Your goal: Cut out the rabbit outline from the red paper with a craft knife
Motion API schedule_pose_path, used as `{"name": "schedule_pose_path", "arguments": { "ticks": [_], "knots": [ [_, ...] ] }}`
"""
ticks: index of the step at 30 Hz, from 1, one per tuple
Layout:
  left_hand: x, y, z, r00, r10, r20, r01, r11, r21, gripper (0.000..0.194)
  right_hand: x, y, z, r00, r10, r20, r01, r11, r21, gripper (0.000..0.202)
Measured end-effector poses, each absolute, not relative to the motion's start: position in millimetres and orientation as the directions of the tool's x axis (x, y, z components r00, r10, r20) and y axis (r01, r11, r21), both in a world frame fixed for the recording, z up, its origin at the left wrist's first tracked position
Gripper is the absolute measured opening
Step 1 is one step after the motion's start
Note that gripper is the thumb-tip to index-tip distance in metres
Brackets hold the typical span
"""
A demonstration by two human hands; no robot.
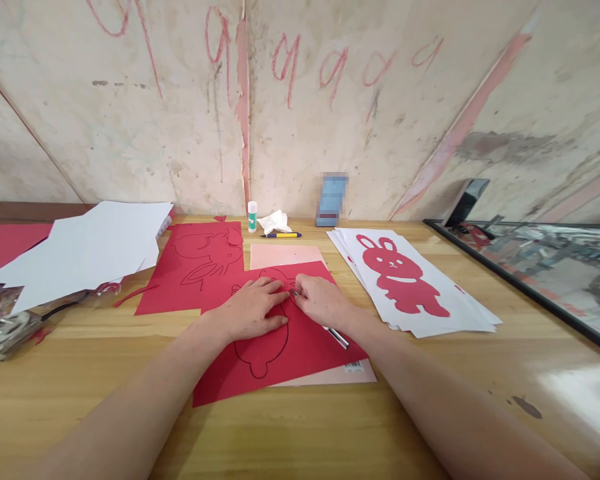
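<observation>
My left hand (254, 307) lies flat with fingers spread on a red paper sheet (325, 347), pressing it down. Black outlines of a rounded figure are drawn on this sheet, partly hidden by the hand. My right hand (316, 299) is closed just right of the left fingertips, pinching a slim pen-like tool (338, 338). A dark tip shows at its fingers and a silver-white rear end emerges below the hand; its exact kind is unclear. Under the red sheet lies a pale pink board (290, 255), visible at the back and front edges.
Another red sheet (165, 267) with a drawn rabbit lies left, near white papers (95, 233) and a tape measure (11, 333). A red rabbit cutout (405, 293) rests on white sheets at right. Behind are a glue stick (252, 217), tissue (275, 221), pen (283, 235) and phone (331, 200).
</observation>
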State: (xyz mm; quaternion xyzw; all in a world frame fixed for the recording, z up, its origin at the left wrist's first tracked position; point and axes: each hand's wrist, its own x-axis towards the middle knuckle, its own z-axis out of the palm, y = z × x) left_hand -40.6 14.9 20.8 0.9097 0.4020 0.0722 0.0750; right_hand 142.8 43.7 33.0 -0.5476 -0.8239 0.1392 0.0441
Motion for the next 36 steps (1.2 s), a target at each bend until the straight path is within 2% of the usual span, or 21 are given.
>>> {"name": "schedule_pose_path", "arguments": {
  "ticks": [21,27,36],
  "knots": [
    [-40.0,15.5,20.6,0.652,0.755,0.060,0.732,-0.649,0.208,0.049,142.5,46.8,37.8,-0.441,0.891,-0.104,0.863,0.389,-0.322,0.011],
    [-40.6,14.6,20.1,0.651,0.756,0.060,0.734,-0.648,0.203,0.049,142.8,44.2,40.6,-0.434,0.894,-0.109,0.869,0.383,-0.314,0.007],
    [-41.2,16.0,18.4,0.656,0.751,0.072,0.726,-0.654,0.213,0.049,145.0,43.3,37.0,-0.380,0.922,-0.070,0.868,0.329,-0.372,0.007]
  ]
}}
